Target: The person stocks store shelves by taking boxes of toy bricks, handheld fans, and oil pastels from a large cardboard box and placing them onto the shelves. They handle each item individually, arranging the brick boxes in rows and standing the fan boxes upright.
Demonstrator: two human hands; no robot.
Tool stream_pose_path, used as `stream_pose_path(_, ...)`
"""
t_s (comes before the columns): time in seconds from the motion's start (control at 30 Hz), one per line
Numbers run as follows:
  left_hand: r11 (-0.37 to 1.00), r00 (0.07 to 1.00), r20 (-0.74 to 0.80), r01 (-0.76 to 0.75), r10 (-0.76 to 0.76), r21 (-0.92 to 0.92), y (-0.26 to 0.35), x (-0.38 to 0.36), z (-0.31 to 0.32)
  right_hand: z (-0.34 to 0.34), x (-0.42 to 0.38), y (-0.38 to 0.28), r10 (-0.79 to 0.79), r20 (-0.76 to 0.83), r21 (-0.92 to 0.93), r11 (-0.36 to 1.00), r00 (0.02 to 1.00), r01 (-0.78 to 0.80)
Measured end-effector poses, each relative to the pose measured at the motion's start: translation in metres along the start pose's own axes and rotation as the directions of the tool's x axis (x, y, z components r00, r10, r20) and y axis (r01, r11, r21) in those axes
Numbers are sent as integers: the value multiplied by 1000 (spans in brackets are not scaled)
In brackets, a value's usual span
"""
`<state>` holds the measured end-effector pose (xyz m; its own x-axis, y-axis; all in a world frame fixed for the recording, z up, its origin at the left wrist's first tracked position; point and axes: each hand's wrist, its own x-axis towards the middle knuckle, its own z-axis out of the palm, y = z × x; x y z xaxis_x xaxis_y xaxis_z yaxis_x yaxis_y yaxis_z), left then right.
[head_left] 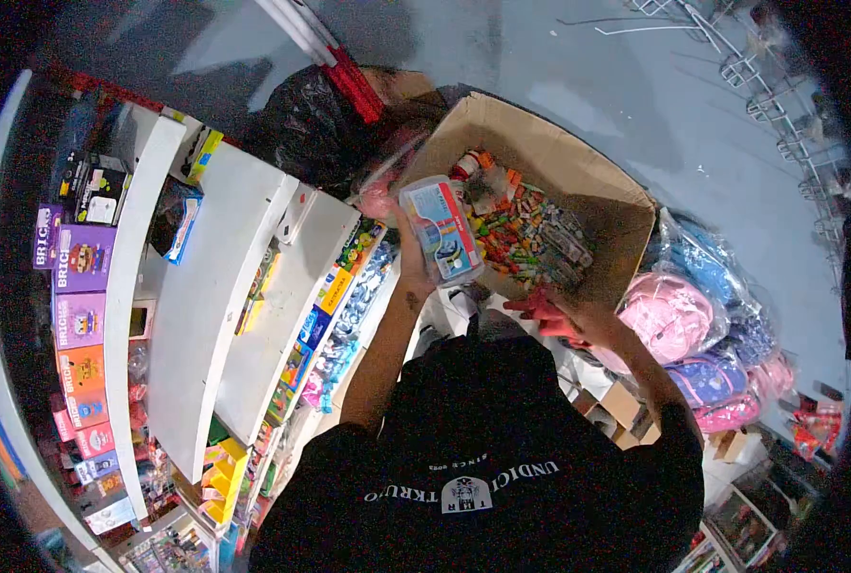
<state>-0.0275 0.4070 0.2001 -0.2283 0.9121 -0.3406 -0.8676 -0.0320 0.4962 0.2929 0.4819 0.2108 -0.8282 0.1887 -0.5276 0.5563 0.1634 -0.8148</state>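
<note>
My left hand (413,260) grips a clear plastic case (441,232) with a red label strip and colourful printing. The case is tilted over the left side of an open cardboard box (597,158). Inside the box lies a heap of small colourful packets (516,229) with orange, green and white wrapping. My right hand (578,318) is at the box's near edge, its fingers closed around a red, soft-looking thing (543,310). What kind of thing that is I cannot make out. The fingers of my left hand are partly hidden behind the case.
White shelves (196,286) stand to the left, with boxes marked BRICKS (84,258) and other packaged goods. A black plastic bag (311,124) lies behind the box. Plastic-wrapped pink and blue bags (669,315) are piled right. Wire hooks (769,105) line the upper right.
</note>
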Motion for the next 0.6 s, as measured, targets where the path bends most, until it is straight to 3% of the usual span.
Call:
stream_pose_path(0.07,1000,1000,7,10,-10,5,-2,3,5,-8,0,4,71,-119,-411,904,990,-114)
stream_pose_path(0.1,1000,1000,20,16,-16,-11,-3,4,9,-10,-1,-1,-90,-232,-396,918,968,-10)
stream_pose_path(0.17,1000,998,54,-8,9,-16,-8,4,15,-8,-2,-26,-381,-438,-407,892,814,199)
stream_pose_path(0.2,999,996,77,-42,42,-6,-11,4,19,-4,-2,-62,-381,-505,-161,923,775,349)
stream_pose_path(0.27,998,992,107,-58,62,-36,-18,3,32,16,17,-76,-373,-713,-194,919,593,344)
stream_pose_path(0.33,995,993,114,-6,18,-103,-24,-5,49,43,41,-93,-385,-724,-129,891,573,435)
stream_pose_path(0.4,988,992,124,32,-14,-149,-30,-11,57,62,68,-105,-579,-574,-416,815,579,403)
stream_pose_path(0.43,987,992,128,40,-20,-154,-32,-16,57,67,77,-106,-607,-573,-492,792,550,361)
stream_pose_path(0.5,995,991,131,11,3,-101,-38,-17,49,70,92,-107,-668,-556,-630,727,495,273)
stream_pose_path(0.6,995,991,107,-90,86,42,-34,-24,34,61,91,-138,-692,-552,-624,713,465,320)
